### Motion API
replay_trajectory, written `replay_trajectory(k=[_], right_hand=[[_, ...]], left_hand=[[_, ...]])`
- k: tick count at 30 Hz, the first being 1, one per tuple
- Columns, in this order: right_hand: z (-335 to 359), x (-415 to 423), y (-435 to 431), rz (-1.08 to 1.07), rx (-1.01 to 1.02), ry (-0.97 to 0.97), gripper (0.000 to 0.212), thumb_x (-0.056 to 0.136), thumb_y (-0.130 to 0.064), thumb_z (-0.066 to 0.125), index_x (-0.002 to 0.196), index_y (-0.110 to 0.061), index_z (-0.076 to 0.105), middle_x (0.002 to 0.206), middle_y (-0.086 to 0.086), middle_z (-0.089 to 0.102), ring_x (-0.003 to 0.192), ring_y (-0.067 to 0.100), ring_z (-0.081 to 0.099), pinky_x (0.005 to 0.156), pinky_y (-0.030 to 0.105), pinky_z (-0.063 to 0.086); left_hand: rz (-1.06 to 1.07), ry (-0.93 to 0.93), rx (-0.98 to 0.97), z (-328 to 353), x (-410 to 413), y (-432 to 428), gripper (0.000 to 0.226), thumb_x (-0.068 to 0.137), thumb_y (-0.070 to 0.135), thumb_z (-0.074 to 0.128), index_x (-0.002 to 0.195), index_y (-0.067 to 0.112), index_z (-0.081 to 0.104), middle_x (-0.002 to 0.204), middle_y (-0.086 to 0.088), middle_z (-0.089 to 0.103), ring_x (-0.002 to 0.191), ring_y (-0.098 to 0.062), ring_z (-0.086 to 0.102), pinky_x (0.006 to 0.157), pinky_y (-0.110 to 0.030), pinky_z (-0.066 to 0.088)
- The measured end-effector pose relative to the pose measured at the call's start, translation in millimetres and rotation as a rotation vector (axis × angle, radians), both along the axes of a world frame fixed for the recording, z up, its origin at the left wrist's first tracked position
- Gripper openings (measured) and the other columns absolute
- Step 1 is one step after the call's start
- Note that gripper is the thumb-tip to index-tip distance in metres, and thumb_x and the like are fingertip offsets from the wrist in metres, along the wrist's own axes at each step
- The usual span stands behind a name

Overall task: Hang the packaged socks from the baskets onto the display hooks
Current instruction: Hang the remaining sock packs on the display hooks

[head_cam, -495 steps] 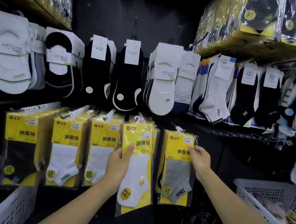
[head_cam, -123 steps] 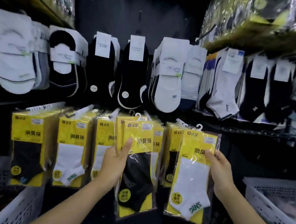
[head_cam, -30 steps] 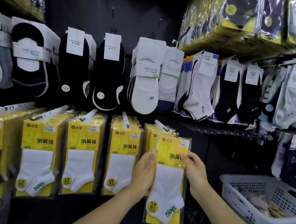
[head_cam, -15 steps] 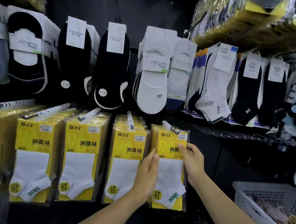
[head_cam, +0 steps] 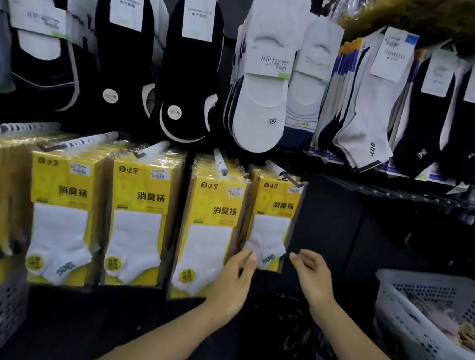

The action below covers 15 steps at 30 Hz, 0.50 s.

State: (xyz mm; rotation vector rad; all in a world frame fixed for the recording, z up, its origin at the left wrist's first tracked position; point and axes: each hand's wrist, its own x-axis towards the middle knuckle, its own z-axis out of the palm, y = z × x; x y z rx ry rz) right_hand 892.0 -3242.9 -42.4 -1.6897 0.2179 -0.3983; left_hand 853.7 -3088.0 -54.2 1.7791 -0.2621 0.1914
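The left hand [head_cam: 234,279] and right hand [head_cam: 311,275] are hovering empty, fingers loosely apart, beside the bottom of a yellow sock pack [head_cam: 274,213] hanging on its hook [head_cam: 274,167].

The dark display wall [head_cam: 329,218] carries hooks [head_cam: 220,162]; yellow sock packs [head_cam: 138,219] hang below, socks with paper bands [head_cam: 261,94] above.
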Motion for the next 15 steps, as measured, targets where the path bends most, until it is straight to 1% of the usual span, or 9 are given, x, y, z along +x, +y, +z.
replay_trajectory(k=[2,5,7,9,10,12,13,14,15], right_hand=[[-21,-32,8,0.105,-0.030,0.029,0.034,0.088,-0.015,0.066,0.120,-0.005,0.057,0.117,0.008,0.060,0.097,0.012,0.056,0.085,0.023,0.042],[-60,-85,27,0.245,-0.033,0.106,0.025,0.090,-0.015,0.063,0.114,-0.010,0.061,0.111,0.002,0.062,0.103,0.013,0.058,0.089,0.027,0.045],[-94,-119,42,0.308,-0.048,0.196,0.022,0.091,-0.017,0.061,0.113,-0.013,0.061,0.110,-0.002,0.061,0.104,0.014,0.057,0.094,0.031,0.047],[-137,-152,57,0.356,-0.087,0.298,0.021,0.092,-0.016,0.060,0.112,-0.011,0.058,0.107,0.001,0.061,0.102,0.016,0.058,0.094,0.033,0.048],[-161,-169,64,0.372,-0.107,0.353,0.018,0.092,-0.014,0.060,0.109,-0.010,0.058,0.102,0.004,0.061,0.099,0.018,0.058,0.090,0.032,0.048],[-211,-203,72,0.426,-0.136,0.479,0.002,0.092,-0.008,0.059,0.092,-0.010,0.059,0.082,0.006,0.059,0.081,0.021,0.057,0.072,0.029,0.046],[-234,-218,74,0.463,-0.176,0.565,0.012,0.093,-0.007,0.058,0.082,-0.012,0.057,0.071,0.005,0.054,0.070,0.020,0.052,0.063,0.028,0.042],[-257,-233,75,0.514,-0.216,0.658,0.018,0.094,-0.007,0.056,0.078,-0.015,0.054,0.064,0.004,0.049,0.061,0.016,0.048,0.056,0.026,0.038],[-277,-248,77,0.567,-0.248,0.742,0.021,0.095,-0.007,0.054,0.076,-0.015,0.050,0.060,0.005,0.044,0.053,0.012,0.044,0.052,0.025,0.035]], left_hand=[[0.002,0.048,0.066,-28,-23,17,0.047,0.098,0.045,0.036,0.140,0.026,0.040,0.133,0.020,0.043,0.118,0.005,0.039,0.093,-0.009,0.029],[0.014,0.178,0.120,-81,-71,51,0.049,0.096,0.048,0.038,0.142,0.029,0.037,0.132,0.021,0.043,0.116,0.005,0.041,0.095,-0.013,0.030],[-0.004,0.285,0.182,-122,-109,77,0.055,0.093,0.053,0.038,0.143,0.032,0.032,0.131,0.024,0.039,0.123,0.002,0.040,0.102,-0.018,0.032],[0.001,0.397,0.254,-166,-147,105,0.058,0.092,0.055,0.038,0.144,0.031,0.031,0.136,0.021,0.038,0.129,-0.004,0.038,0.108,-0.023,0.032],[0.017,0.451,0.287,-188,-167,120,0.055,0.093,0.053,0.038,0.143,0.031,0.033,0.138,0.017,0.040,0.129,-0.006,0.040,0.105,-0.022,0.034],[0.076,0.521,0.382,-229,-209,148,0.043,0.096,0.046,0.039,0.136,0.031,0.043,0.135,0.011,0.048,0.124,-0.009,0.047,0.091,-0.012,0.033],[0.113,0.541,0.422,-249,-230,162,0.036,0.098,0.042,0.041,0.131,0.030,0.048,0.133,0.008,0.053,0.122,-0.011,0.050,0.086,-0.010,0.033],[0.150,0.567,0.439,-268,-250,175,0.031,0.098,0.037,0.043,0.127,0.029,0.052,0.131,0.003,0.057,0.120,-0.014,0.052,0.085,-0.011,0.032],[0.180,0.606,0.442,-284,-269,186,0.028,0.098,0.032,0.045,0.125,0.027,0.053,0.130,-0.002,0.058,0.119,-0.017,0.053,0.085,-0.013,0.033]])
